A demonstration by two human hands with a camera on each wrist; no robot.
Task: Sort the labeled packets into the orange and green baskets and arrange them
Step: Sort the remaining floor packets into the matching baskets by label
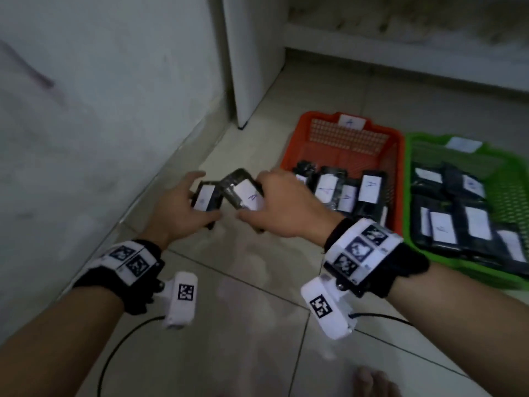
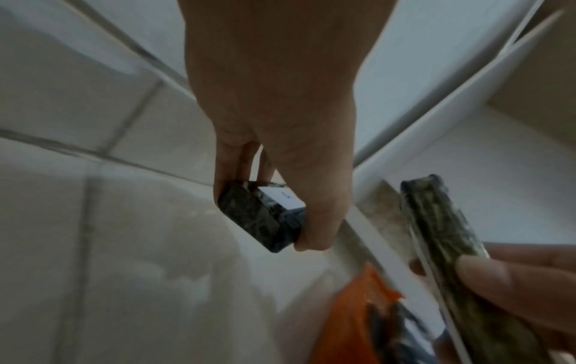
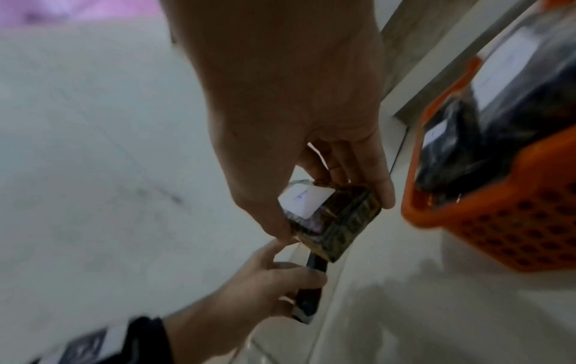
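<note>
Pickup step, mid-sort. Both hands are hovering over the floor tiles (image 1: 257, 282), just left of the orange basket (image 1: 292, 156).

The left hand (image 1: 177, 213) is curling thumb and fingers round one packet (image 1: 207, 200); its label mark is too blurred to read. The right hand (image 1: 289, 209) is pinching a second packet (image 1: 246, 193) by its edges, label reading "A" in the head view. The two packets are tilting toward each other, corners nearly meeting.

Packets are looking dark, flat, glossy-wrapped, each with a white paper label on the face (the wrap probably slips a little under the fingers).

Judged next: the "A" packet is going right into the orange basket, whose tag also seems to say "A", beside the ones already lined up there. The left packet's label is needing a read first; if not "A", the green basket (image 1: 412, 202) farther right.
</note>
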